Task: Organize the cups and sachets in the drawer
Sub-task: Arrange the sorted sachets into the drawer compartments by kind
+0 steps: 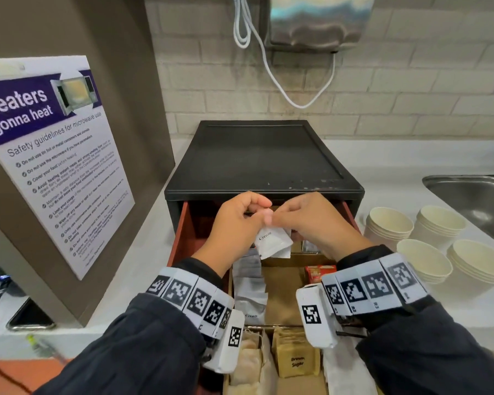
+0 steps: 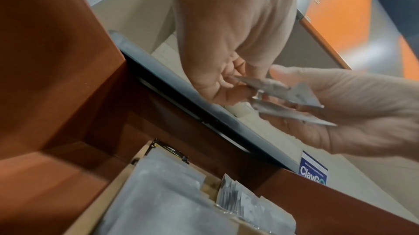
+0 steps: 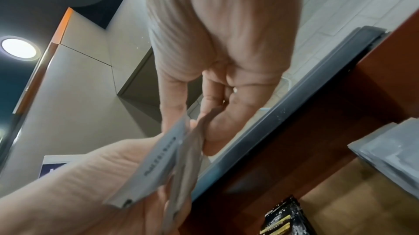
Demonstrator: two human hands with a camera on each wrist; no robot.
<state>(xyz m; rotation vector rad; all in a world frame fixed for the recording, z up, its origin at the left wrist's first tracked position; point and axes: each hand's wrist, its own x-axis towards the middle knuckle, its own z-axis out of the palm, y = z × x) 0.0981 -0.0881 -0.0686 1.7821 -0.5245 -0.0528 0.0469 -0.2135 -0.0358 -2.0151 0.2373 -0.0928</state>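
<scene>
Midway: left hand (image 1: 236, 220) and right hand (image 1: 311, 220) pinching cream sachets (image 1: 273, 242) above drawer (image 1: 180, 238); cups (image 1: 437, 243) (beside drawer) unsorted.

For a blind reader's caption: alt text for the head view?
Both hands, left hand and right hand, pinch white Cream sachets above an open drawer of sachets; stacked paper cups stand on the counter to the right.
</scene>
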